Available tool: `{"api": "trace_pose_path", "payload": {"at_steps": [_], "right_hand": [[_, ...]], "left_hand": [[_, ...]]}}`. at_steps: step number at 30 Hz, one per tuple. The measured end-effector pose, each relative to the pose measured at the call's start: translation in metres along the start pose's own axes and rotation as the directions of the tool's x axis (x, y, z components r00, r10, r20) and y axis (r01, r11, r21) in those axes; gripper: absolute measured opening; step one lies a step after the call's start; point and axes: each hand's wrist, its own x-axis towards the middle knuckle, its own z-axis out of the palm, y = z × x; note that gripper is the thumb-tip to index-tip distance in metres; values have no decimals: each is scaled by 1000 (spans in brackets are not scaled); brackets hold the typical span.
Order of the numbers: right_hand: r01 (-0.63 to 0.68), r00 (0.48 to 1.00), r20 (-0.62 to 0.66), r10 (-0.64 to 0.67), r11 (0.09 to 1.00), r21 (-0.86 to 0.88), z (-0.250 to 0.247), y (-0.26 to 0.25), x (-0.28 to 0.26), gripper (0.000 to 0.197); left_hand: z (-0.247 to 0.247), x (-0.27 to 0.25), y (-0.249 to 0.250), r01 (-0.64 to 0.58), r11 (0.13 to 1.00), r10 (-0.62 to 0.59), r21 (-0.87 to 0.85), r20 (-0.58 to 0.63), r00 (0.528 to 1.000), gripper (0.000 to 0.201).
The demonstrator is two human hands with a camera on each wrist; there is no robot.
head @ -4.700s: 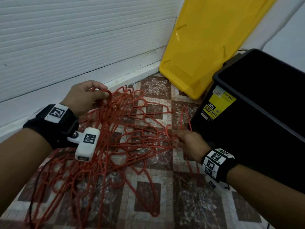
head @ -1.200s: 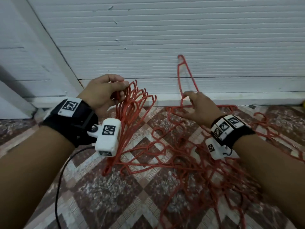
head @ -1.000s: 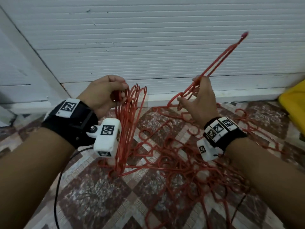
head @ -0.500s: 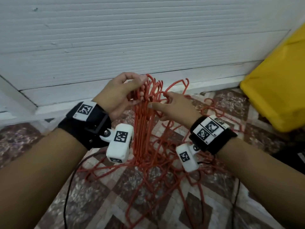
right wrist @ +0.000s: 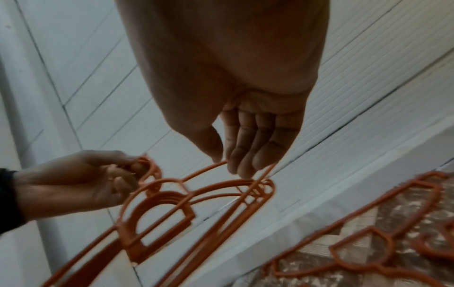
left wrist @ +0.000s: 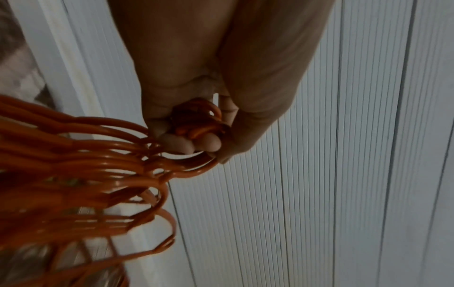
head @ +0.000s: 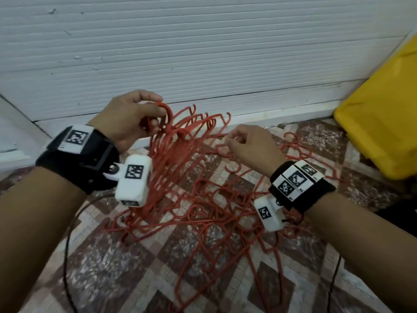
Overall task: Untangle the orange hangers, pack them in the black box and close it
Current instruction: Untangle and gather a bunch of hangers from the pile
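Left hand point(head: 126, 118) grips orange hangers point(head: 180, 141) by hooks.

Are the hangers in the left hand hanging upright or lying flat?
Upright. The left hand grips the bunch of hangers by the hooks, and their bodies hang down to the floor.

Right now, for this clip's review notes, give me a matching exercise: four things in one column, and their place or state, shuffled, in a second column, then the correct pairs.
Things:
1. left hand
2. right hand
3. yellow lid
4. tangled hangers

Place or state:
A. lying in a heap on the patterned floor
B. gripping a bunch of hanger hooks
C. leaning at the right edge of the head view
D. fingers straight, touching a hanger held up off the floor

Pairs: 1-B, 2-D, 3-C, 4-A
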Motion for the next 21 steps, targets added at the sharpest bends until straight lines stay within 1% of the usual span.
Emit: {"api": "trace_pose_path", "payload": {"at_steps": [1, 3, 5, 7, 8, 9, 10, 11, 13, 16, 18, 21], "right_hand": [[3, 999, 40, 0, 999, -53, 6, 8, 5, 14], [16, 976, 215, 28, 980, -200, 25, 21, 12, 14], [67, 920, 383, 81, 931, -358, 51, 32, 15, 33], [142, 852, 501, 150, 856, -497, 80, 39, 13, 54], [199, 822, 540, 181, 797, -570, 93, 41, 12, 58], [253, 805, 560, 196, 740, -623, 103, 43, 10, 54], [292, 804, 565, 188, 703, -649, 111, 45, 8, 44], [307, 815, 556, 164, 692, -653, 117, 46, 9, 32], [276, 855, 505, 121, 718, -639, 116, 50, 14, 14], [201, 907, 417, 59, 809, -552, 98, 53, 29, 11], [181, 929, 369, 27, 837, -516, 83, 54, 37, 11], [183, 950, 309, -42, 877, -445, 58, 57, 45, 26]], "left_hand": [[-13, 0, 2, -9, 1000, 9, 5, -24, 1000, 27], [-36, -2, 4, -28, 999, 30, 28, -65, 997, 27], [-56, -4, 4, -38, 997, 45, 65, -103, 994, 27], [-75, -9, 3, -43, 996, 54, 83, -143, 988, 27], [-84, -12, 1, -44, 995, 57, 85, -166, 984, 27], [-91, -14, 0, -42, 995, 58, 87, -186, 981, 27], [-98, -16, -1, -38, 996, 55, 86, -204, 977, 27], [-104, -19, -3, -33, 996, 51, 84, -220, 974, 27], [-112, -24, -4, -22, 997, 40, 78, -234, 971, 27], [-117, -28, -8, -7, 998, 21, 64, -222, 975, 26], [-116, -28, -10, -2, 998, 15, 60, -210, 978, 26], [-109, -24, -10, 7, 998, 4, 61, -185, 983, 25]]}}
